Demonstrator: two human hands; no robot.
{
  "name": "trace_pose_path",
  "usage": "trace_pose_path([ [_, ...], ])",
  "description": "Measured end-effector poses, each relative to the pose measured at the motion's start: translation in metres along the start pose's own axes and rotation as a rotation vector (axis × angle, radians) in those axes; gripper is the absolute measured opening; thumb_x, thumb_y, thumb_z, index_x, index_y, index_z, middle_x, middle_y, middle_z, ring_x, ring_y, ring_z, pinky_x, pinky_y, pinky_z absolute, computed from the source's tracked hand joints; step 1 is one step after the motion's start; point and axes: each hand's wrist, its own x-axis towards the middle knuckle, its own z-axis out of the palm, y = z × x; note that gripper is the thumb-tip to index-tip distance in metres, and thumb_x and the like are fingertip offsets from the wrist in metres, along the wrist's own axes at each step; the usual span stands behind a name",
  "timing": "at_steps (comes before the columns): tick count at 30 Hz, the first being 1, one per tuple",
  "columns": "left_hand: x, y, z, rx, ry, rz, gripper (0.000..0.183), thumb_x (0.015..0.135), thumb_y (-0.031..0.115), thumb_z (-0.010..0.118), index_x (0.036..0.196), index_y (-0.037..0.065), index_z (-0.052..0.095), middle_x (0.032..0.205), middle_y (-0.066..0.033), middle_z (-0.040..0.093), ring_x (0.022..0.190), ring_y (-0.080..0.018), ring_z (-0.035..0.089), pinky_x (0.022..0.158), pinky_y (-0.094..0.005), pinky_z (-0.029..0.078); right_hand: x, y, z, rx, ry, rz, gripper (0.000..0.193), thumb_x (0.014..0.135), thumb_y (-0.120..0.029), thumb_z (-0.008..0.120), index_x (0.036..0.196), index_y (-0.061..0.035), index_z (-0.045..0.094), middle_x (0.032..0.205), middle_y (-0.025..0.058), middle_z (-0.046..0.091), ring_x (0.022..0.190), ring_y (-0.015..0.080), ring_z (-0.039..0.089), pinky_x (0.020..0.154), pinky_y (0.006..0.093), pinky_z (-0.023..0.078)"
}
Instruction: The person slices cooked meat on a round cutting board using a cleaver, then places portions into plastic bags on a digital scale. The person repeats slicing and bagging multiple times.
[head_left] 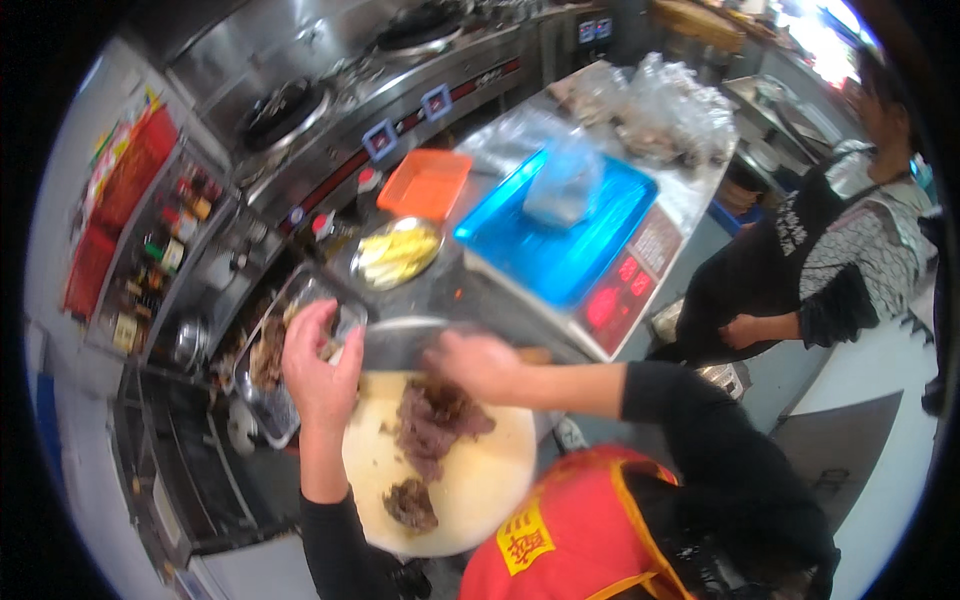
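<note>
My left hand (318,370) is raised at the left of the round cutting board (510,500), thumb and fingers apart, in front of a metal tray (285,425) holding brown meat pieces (267,355). My right hand (478,368) is smeared by motion above sliced dark meat (430,435) on the board; whether its fingers grip anything cannot be made out. By that hand, at the board's far edge, lies a wide grey blade (392,348), perhaps a cleaver's; a wooden handle (535,355) shows past the wrist. A separate browned chunk of meat (410,506) rests nearer me.
Beyond the board stand a metal bowl of yellow strips (398,252), an orange basin (425,184) and a scale (640,270) bearing a blue tray (610,215). Plastic bags (670,110) lie farther back. A bottle rack (165,255) is at left; another person (790,240) stands at right.
</note>
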Motion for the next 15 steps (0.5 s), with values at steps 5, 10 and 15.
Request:
trace_pose_path([
  [5, 0.035, 0.038, 0.034, -0.155, -0.052, 0.059, 0.03, 0.067, 0.008, 0.069, 0.095, 0.0, 0.061, 0.094, -0.0119, 0.061, 0.08, -0.023, 0.058, 0.068, -0.0291, 0.046, 0.004, 0.006, 0.028, -0.012, 0.083, -0.147, 0.029, 0.09, -0.032, 0.043, 0.093, -0.0046, 0.051, 0.07, 0.016, 0.055, 0.069, 0.0325, 0.058, 0.06, 0.0427, 0.047],
  [10, 0.071, 0.074, 0.09, -0.154, -0.304, -0.044, 0.051, 0.066, 0.034, 0.073, 0.102, 0.0, 0.061, 0.097, -0.017, 0.062, 0.088, -0.0253, 0.061, 0.074, -0.0352, 0.047, -0.029, 0.022, -0.084, 0.108, 0.281, -0.086, 0.015, 0.075, -0.019, 0.053, 0.082, -0.0073, 0.061, 0.078, 0.0129, 0.057, 0.076, 0.0294, 0.057, 0.066, 0.0414, 0.046],
  [15, 0.12, 0.104, 0.181, -0.408, -0.259, 0.126, 0.057, 0.065, 0.04, 0.073, 0.104, 0.001, 0.06, 0.095, -0.0151, 0.063, 0.084, -0.0215, 0.062, 0.073, -0.0326, 0.048, -0.045, 0.128, -0.222, 0.37, 1.184, 0.242, 0.013, 0.073, -0.004, 0.058, 0.086, -0.0023, 0.055, 0.075, 0.009, 0.056, 0.06, 0.0149, 0.056, 0.053, 0.0267, 0.044],
])
